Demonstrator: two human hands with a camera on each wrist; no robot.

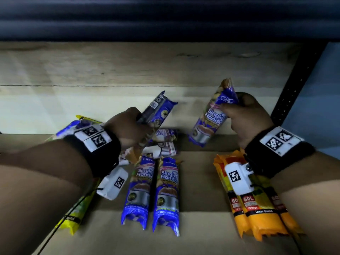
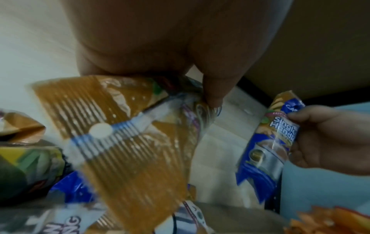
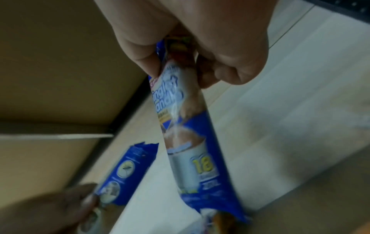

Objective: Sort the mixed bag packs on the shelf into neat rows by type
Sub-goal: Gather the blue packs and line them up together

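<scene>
- The left hand [image 1: 128, 126] is clamped on one blue pack [image 1: 156, 111], lifted off the shelf board [image 1: 198, 227] and tilted, printed back facing up. Judgement: it is raised to clear the loose heap below and is likely bound for the blue row.
- The right hand [image 1: 246, 118] pinches a second blue pack [image 1: 207, 122] near its upper end, thumb on the label side. The pack hangs almost upright with its lower end at or just above the board; contact cannot be confirmed. Judgement: the label faces forward so its type can be read.
- Blue row [image 1: 150, 192]: two packs lie flat, side by side, touching, labels up, between the hands.
- Orange packs [image 1: 257, 214]: at least three lie side by side beneath the right wrist, well apart from the blue row. This keeps types separate.
- Unsorted heap [image 1: 163, 142]: about two packs lie crosswise behind the blue row; exact count cannot be told.
- Yellow-green pack [image 1: 73, 218]: at least one lies beneath the left forearm, largely hidden.
- Blue packs clearly counted: four, two held and two laid.
</scene>
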